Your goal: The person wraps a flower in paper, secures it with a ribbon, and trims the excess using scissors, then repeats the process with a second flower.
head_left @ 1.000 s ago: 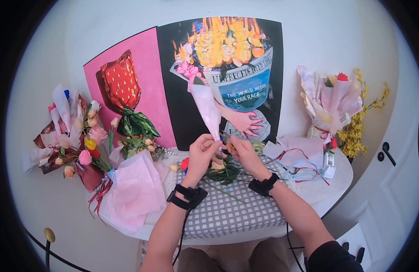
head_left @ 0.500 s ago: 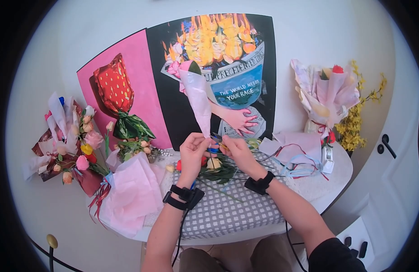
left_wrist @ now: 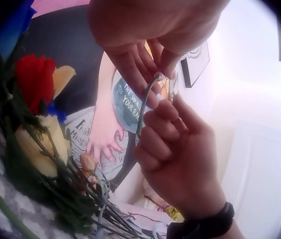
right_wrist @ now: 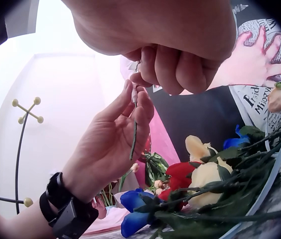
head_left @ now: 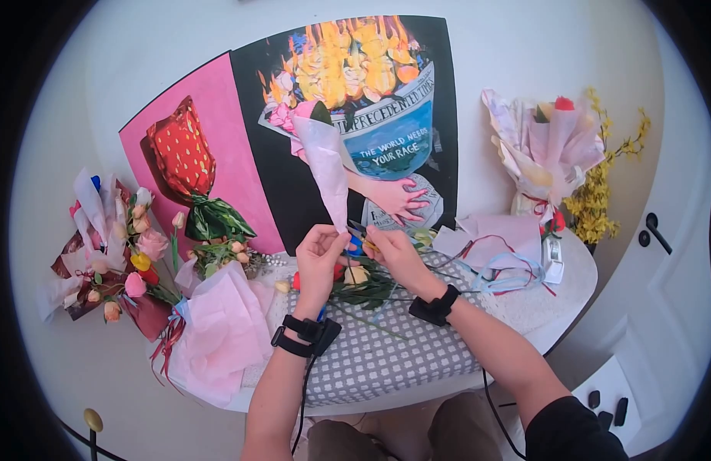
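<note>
A flower wrapped in a pale pink paper cone [head_left: 325, 165] stands upright, its pointed base pinched between thumb and fingers of the left hand [head_left: 318, 260]. A green stem [right_wrist: 133, 137] hangs below that pinch in the right wrist view. The right hand [head_left: 398, 257] is curled round a small tool with dark tips [head_left: 357, 228], close beside the cone's base; most of the tool is hidden by the fingers. Under the hands lie loose flowers, among them a cream rose [left_wrist: 43, 146] and a red one [left_wrist: 35, 82].
A checked grey cloth [head_left: 386, 367] covers the table's front. Wrapped bouquets stand at left and right [head_left: 551, 154]. Pink paper [head_left: 225, 330] lies at the left, and pale blue ribbon [head_left: 513, 273] at the right. Two pictures [head_left: 271, 192] lean against the wall.
The head view has shifted, so the scene sits further left. The left hand still pinches the cone's base, and the right hand still holds the tool beside it.
</note>
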Tool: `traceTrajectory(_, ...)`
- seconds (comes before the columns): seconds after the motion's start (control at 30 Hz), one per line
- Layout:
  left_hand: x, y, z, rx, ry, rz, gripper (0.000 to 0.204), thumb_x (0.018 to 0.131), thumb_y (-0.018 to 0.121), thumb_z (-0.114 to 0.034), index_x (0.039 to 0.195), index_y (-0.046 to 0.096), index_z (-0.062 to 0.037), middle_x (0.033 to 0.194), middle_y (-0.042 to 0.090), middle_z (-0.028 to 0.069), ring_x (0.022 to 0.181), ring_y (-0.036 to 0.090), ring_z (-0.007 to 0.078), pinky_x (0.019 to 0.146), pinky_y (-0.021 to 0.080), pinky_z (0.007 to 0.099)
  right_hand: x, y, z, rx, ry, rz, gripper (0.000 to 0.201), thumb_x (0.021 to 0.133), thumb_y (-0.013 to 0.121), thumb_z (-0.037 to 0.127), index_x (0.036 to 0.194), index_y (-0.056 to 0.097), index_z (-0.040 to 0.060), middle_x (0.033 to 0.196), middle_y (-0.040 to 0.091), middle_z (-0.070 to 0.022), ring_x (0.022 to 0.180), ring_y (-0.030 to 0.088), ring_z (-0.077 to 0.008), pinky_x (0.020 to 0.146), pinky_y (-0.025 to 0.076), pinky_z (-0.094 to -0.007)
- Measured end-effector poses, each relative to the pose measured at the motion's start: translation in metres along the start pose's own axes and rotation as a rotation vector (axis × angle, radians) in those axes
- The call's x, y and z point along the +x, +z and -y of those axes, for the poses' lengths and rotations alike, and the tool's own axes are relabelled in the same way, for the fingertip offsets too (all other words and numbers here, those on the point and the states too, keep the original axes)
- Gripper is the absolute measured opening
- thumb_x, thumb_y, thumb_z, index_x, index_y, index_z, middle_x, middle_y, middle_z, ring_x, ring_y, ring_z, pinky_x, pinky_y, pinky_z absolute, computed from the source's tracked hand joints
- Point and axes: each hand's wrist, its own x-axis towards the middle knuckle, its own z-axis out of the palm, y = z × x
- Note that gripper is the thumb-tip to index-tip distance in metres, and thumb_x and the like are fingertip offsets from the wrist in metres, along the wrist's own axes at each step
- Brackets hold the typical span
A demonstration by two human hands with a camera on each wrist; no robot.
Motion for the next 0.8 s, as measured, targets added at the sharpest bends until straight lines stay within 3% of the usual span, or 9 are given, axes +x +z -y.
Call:
traceTrajectory(0.17, 0.001, 0.001, -0.002, -0.027, 0.016, -0.012, 0.008, 0.098, 0.067, -0.005, 0.101, 0.061, -0.0014, 0.088, 0.066, 0.0049, 0.083, 0.068, 0.0115, 0.062, 0.064, 0.0294, 0.001, 0.000, -0.002, 0.033, 0.003, -0.003, 0.058, 0.108, 0.050, 0.040, 0.070, 0.063, -0.0023, 0.060, 0.045, 0.0039, 0.057, 0.038, -0.0074, 0.054, 0.028, -0.0296)
traceTrajectory(0.23, 0.000, 0.001, -0.001, -0.029, 0.011, -0.008, 0.008, 0.098, 0.067, -0.005, 0.101, 0.060, -0.0015, 0.089, 0.066, 0.0050, 0.083, 0.068, 0.0116, 0.062, 0.064, 0.0293, -0.001, -0.001, 0.001, 0.048, 0.042, 0.027, 0.051, 0.109, 0.051, 0.041, 0.076, 0.060, 0.0036, 0.068, 0.047, 0.0052, 0.060, 0.036, -0.0030, 0.054, 0.028, -0.0216)
traceTrajectory(0.37, 0.001, 0.001, -0.001, -0.030, 0.007, 0.002, 0.009, 0.098, 0.067, -0.005, 0.101, 0.058, -0.0019, 0.090, 0.066, 0.0053, 0.084, 0.068, 0.0120, 0.064, 0.064, 0.0289, -0.004, 0.002, 0.010, 0.085, 0.083, 0.014, 0.051, 0.110, 0.049, 0.043, 0.079, 0.060, 0.0044, 0.064, 0.043, 0.0068, 0.054, 0.033, -0.0032, 0.050, 0.025, -0.0227)
traceTrajectory(0.43, 0.001, 0.001, -0.001, -0.024, 0.020, 0.002, 0.009, 0.098, 0.066, -0.005, 0.100, 0.057, -0.0022, 0.091, 0.066, 0.0053, 0.085, 0.068, 0.0118, 0.065, 0.064, 0.0288, -0.008, 0.001, 0.019, 0.237, 0.235, 0.101, 0.051, 0.109, 0.047, 0.046, 0.084, 0.059, 0.0042, 0.060, 0.035, 0.0083, 0.048, 0.029, -0.0039, 0.046, 0.020, -0.0245)
traceTrajectory(0.53, 0.002, 0.000, 0.003, -0.007, 0.043, -0.010, 0.010, 0.098, 0.066, -0.004, 0.099, 0.056, -0.0027, 0.092, 0.066, 0.0053, 0.085, 0.067, 0.0110, 0.066, 0.064, 0.0289, -0.007, 0.005, 0.014, 0.359, 0.268, 0.125, 0.053, 0.109, 0.045, 0.049, 0.085, 0.059, 0.0036, 0.058, 0.029, 0.0086, 0.045, 0.025, -0.0044, 0.045, 0.016, -0.0257)
traceTrajectory(0.67, 0.002, -0.002, 0.006, 0.011, 0.078, -0.038, 0.009, 0.098, 0.067, -0.003, 0.099, 0.058, -0.0021, 0.091, 0.068, 0.0049, 0.082, 0.067, 0.0086, 0.069, 0.062, 0.0268, -0.006, 0.002, 0.016, 0.467, 0.313, 0.173, 0.056, 0.109, 0.046, 0.050, 0.086, 0.061, 0.0018, 0.056, 0.033, 0.0087, 0.043, 0.026, -0.0048, 0.042, 0.017, -0.0255)
traceTrajectory(0.8, 0.002, -0.006, 0.008, 0.091, 0.068, -0.046, 0.012, 0.097, 0.068, -0.004, 0.094, 0.056, -0.0046, 0.090, 0.067, 0.0028, 0.082, 0.065, 0.0076, 0.071, 0.059, 0.0231, -0.006, 0.004, 0.017, 0.399, 0.330, 0.175, 0.057, 0.109, 0.045, 0.051, 0.085, 0.061, 0.0027, 0.056, 0.034, 0.0090, 0.043, 0.026, -0.0042, 0.041, 0.018, -0.0246)
